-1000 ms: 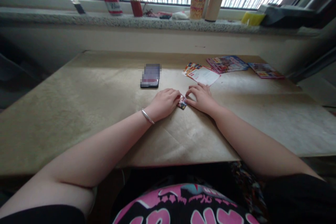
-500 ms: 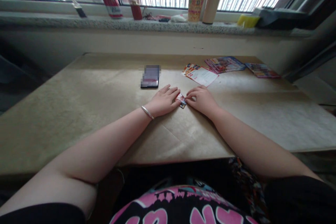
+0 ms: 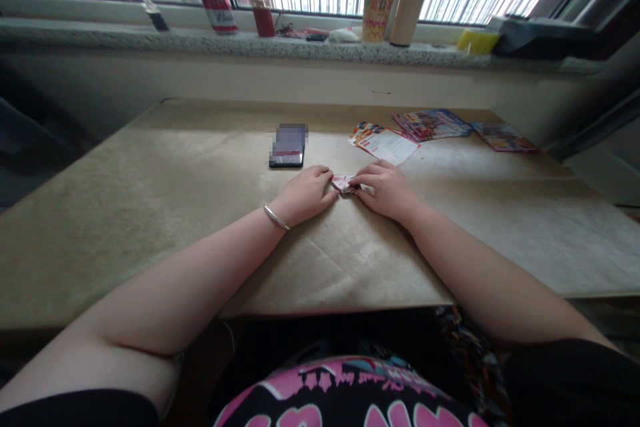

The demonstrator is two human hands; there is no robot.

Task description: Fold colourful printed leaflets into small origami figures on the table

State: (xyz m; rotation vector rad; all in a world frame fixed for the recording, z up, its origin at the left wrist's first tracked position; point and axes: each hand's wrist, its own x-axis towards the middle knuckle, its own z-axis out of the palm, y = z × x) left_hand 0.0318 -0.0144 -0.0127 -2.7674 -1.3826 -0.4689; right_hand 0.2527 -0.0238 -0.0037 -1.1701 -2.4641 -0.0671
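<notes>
Between my two hands, just above or on the table, is a small folded piece of printed paper [image 3: 343,183], whitish with red and dark patches. My left hand [image 3: 309,192], with a silver bangle at its wrist, pinches the paper's left end between thumb and fingers. From the other side my right hand [image 3: 386,190] grips the right end, its fingertips covering part of the print. Beyond my left hand lies a dark phone [image 3: 289,145], its screen partly blurred. A white card with a red edge [image 3: 389,145] rests beyond my right hand, over some orange-patterned cards [image 3: 364,131].
Colourful printed booklets [image 3: 433,125] lie at the back right of the table [image 3: 150,213], with another booklet [image 3: 505,137] beside them. Along the stone windowsill [image 3: 300,48] stand a red can [image 3: 218,8], a patterned cup [image 3: 379,8] and a yellow object [image 3: 478,41].
The paper has turned and now stretches level between both hands, showing more of its pale face. My right fingers have shifted onto its right end; the left hand has drawn slightly back. The view shifted slightly.
</notes>
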